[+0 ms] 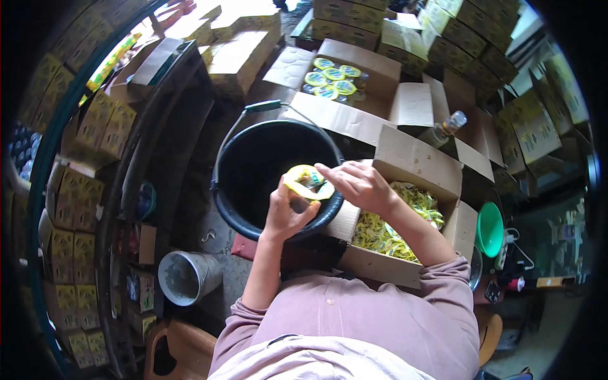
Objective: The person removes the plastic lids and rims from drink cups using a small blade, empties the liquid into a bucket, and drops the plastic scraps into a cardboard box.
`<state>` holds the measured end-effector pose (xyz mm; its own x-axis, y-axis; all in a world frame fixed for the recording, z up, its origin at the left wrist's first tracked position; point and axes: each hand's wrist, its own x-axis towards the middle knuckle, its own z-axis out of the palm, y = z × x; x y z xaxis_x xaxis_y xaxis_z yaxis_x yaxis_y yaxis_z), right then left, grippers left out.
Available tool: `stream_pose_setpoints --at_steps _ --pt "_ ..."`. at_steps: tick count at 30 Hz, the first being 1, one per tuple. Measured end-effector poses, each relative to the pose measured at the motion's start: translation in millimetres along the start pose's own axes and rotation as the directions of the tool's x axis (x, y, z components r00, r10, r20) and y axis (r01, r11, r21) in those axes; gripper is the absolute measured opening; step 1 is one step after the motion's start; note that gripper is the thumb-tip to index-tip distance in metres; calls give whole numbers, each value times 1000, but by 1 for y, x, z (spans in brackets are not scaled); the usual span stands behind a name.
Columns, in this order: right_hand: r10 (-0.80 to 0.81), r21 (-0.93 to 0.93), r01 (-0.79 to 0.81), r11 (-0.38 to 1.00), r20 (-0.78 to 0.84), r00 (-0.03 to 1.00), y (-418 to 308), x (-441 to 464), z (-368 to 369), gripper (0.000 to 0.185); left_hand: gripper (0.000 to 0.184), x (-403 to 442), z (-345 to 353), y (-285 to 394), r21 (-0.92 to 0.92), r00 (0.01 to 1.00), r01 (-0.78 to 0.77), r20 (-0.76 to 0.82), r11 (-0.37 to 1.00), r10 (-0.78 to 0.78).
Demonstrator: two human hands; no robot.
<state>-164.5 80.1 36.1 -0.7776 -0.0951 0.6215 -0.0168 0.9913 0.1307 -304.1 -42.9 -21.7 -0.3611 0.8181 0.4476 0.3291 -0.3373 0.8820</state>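
Over the black bucket (235, 166), my left hand (286, 214) is closed around a small clear container, only partly visible between the fingers. A yellow ring-shaped label (322, 191) with some green print lies over its top. My right hand (362, 185) has its fingertips pinched at the label's upper right edge. Near my right forearm, an open cardboard box (415, 161) holds a heap of yellow labels (389, 229). Farther off, another open box (373, 63) contains several clear containers with yellow labels (334, 74).
The bucket's wire handle with a green grip (262, 106) stands raised at the far rim. A clear bottle (451, 123) pokes from a carton at the right. A green bowl (489, 229), a grey bucket (190, 277), a brown chair (180, 354) and stacked cartons (85, 193) surround me.
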Motion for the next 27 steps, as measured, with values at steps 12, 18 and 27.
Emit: stream_pose_setpoints --at_steps 12,18,27 --pt "-8 -3 8 1000 -27 1000 6 -7 -6 48 49 9 1 7 -382 946 306 224 872 -234" --pt "19 -7 -18 1000 61 998 4 -13 -20 49 53 8 2 -4 -376 944 287 267 881 -194" --pt "31 -37 -29 999 52 998 5 -10 -20 50 51 9 -3 -9 -311 947 270 257 911 -193"
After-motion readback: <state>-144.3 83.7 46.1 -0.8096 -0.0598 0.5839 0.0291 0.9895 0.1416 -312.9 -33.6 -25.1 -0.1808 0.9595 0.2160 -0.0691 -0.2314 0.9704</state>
